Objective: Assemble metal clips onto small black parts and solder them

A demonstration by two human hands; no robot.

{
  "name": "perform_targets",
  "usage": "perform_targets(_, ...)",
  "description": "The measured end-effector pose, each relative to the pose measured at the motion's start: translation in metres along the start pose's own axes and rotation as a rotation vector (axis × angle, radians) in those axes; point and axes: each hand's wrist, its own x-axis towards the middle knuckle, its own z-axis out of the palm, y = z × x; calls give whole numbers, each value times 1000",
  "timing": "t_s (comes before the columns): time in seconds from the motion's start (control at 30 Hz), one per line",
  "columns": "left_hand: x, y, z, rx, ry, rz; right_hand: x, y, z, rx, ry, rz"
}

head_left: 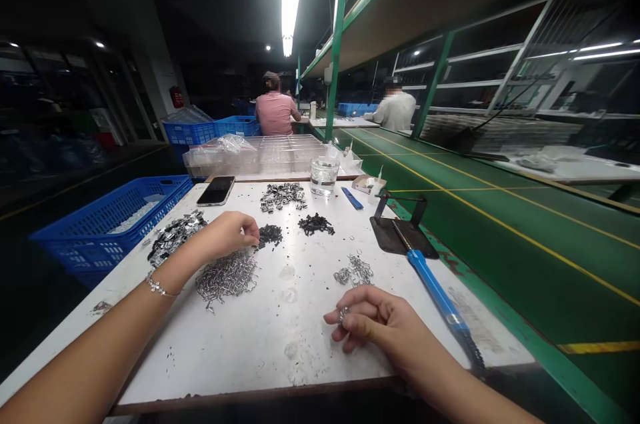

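My left hand (231, 235) reaches to the near-left edge of a pile of small black parts (271, 234). Its fingertips are pinched together, and whatever is between them is too small to make out. Under the wrist lies a heap of bent metal wire clips (227, 276). Over the near right of the table, my right hand (373, 321) grips a small shiny metal piece (343, 315) between thumb and fingers. Just beyond that hand is a smaller group of wire clips (357, 271). A second pile of black parts (317, 225) sits near the table's middle.
A soldering iron (433, 287) leans on its black stand (405, 237) at right. Metal parts (283, 197), a phone (216, 191), a glass of water (324, 175) and a blue strip (352, 198) lie farther back. Blue crates (115, 224) stand left. Two people sit beyond.
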Motion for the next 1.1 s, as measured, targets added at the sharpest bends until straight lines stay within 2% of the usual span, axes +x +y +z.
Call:
perform_targets(0.43,6,2,7,1,-35,43,-1,-1,-1,19,15,-67)
perform_targets(0.6,4,8,5,-6,-51,65,0,-1,-2,74,45,-91)
perform_targets(0.7,-6,24,2,-130,-56,92,0,-4,-1,115,52,-82)
perform_targets(0.8,-20,51,6,-456,-129,153,0,-6,1,118,54,-58)
perform_targets(0.87,-29,70,12,-597,-187,202,-1,-7,2,118,67,-44)
perform_targets(0.97,-39,89,27,-657,-297,281,0,-6,3,108,65,-33)
perform_targets(1.1,-41,94,44,-649,-357,353,1,-3,2,95,36,-49)
